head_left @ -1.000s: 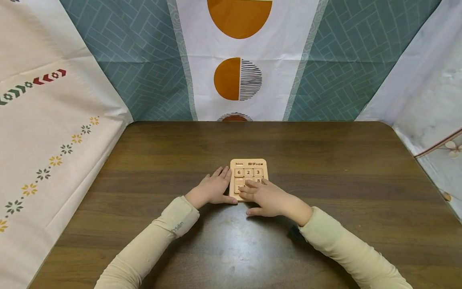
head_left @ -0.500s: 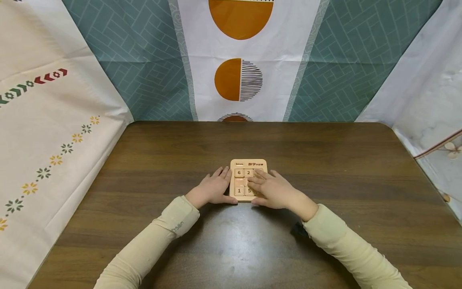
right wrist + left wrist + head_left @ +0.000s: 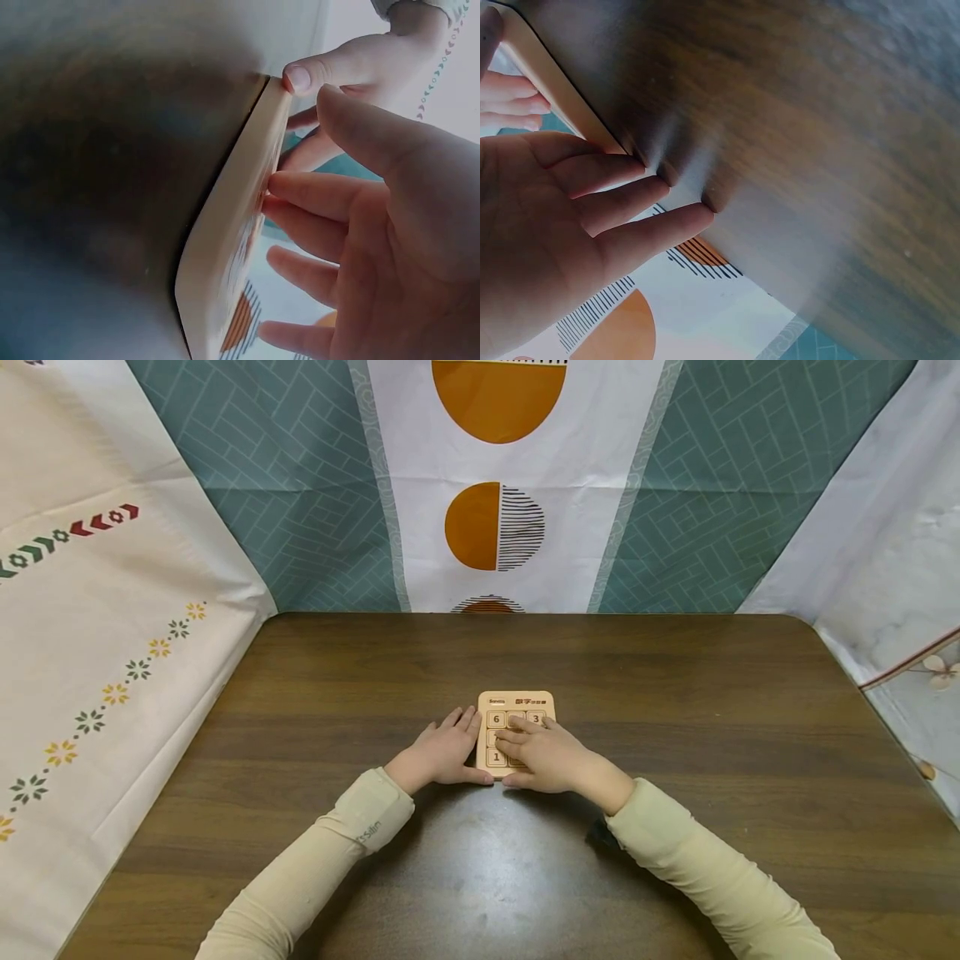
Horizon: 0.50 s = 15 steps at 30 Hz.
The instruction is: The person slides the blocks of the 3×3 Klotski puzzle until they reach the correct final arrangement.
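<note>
A square wooden number sliding puzzle (image 3: pixel 528 697) lies on the table, its numbered tiles set in rows; 6, 3 and 1 are readable. My left hand (image 3: pixel 442 753) rests flat beside it, straight fingers along the left edge and thumb at the near left corner. In the left wrist view, those fingers (image 3: pixel 656 232) lie spread at the puzzle's pale rim (image 3: pixel 566 94). My right hand (image 3: pixel 551 760) reaches over the tiles from the right, covering several. The right wrist view has two of its fingertips (image 3: pixel 281 184) touching the tile face, the others lifted, the thumb near the left thumb.
The dark wooden table (image 3: pixel 375 668) extends around the puzzle. Behind it hangs a green and white patterned cloth (image 3: pixel 322 527), with a pale embroidered cloth (image 3: pixel 97 635) at left and a white one (image 3: pixel 885 552) at right. A small dark object (image 3: pixel 600 835) shows below the right wrist.
My right hand shifted right and away over the puzzle, then back left. The middle-left slot, bare half a second ago, now has a tile in it. My left hand stayed put.
</note>
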### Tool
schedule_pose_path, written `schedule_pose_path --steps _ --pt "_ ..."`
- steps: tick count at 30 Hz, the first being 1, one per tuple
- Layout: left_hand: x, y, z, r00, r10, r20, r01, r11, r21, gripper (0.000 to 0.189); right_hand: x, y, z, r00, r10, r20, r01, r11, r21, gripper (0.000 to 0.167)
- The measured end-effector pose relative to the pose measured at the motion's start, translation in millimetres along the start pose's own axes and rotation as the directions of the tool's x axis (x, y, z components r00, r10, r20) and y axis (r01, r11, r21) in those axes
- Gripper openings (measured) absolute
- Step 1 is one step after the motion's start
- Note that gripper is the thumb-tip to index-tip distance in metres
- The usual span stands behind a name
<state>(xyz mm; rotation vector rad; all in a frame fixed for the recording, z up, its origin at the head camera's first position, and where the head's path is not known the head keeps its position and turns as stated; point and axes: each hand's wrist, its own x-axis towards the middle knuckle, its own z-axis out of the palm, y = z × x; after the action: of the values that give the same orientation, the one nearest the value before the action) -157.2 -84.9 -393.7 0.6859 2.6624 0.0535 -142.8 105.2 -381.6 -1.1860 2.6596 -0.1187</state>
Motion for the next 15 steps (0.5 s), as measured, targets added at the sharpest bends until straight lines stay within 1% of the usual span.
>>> schedule_pose_path --steps 4,11,15 --pt "0.0 0.2 0.2 1.0 0.0 0.0 0.0 1.0 0.001 0.103 -5.1 0 -1 1.0 -0.005 -0.002 0.005 1.0 -0.011 0.058" --pt "-0.1 0.8 0.3 1.0 -0.008 0.005 0.008 1.0 0.005 0.103 -26.5 -1 -3 0.999 -0.009 -0.031 0.007 0.999 -0.05 0.05" --pt "1.3 0.5 1.3 1.0 -0.011 0.003 0.011 1.0 0.007 0.104 -27.4 3 -1 0.999 -0.004 -0.033 0.003 0.999 -0.047 0.05"
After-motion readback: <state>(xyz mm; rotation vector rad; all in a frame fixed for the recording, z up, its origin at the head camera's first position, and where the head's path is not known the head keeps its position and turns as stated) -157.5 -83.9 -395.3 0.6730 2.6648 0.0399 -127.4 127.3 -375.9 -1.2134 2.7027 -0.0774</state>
